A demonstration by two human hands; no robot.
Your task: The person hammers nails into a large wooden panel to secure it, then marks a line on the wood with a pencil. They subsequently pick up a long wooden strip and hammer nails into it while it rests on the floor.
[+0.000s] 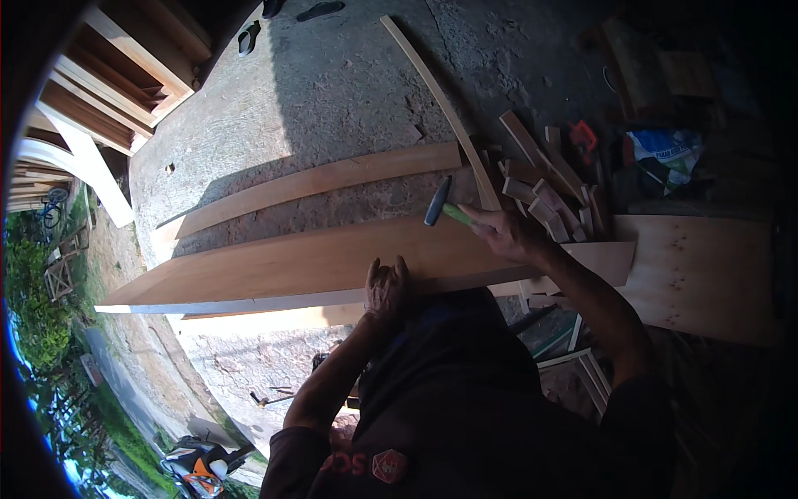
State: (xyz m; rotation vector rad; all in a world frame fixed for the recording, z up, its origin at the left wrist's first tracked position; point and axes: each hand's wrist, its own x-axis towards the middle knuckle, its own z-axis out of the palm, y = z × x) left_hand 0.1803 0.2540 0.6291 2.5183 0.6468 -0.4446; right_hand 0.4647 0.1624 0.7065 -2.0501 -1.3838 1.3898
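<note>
A long, wide wooden board lies across in front of me, with its narrow pale edge facing my body. My left hand rests over that near edge. Its thumb and fingers are apart on the wood, and I see nothing held in them. In my right hand is a hammer with a dark metal head and a green handle. The fingers wrap round the handle, and the head hangs above the board's far side, to the right of my left hand.
Beyond the board lies a narrower plank, with a thin strip slanting past its right end. Offcuts pile up at right, near a plywood sheet and a plastic bag. Wooden frames stand far left; a motorcycle is lower left.
</note>
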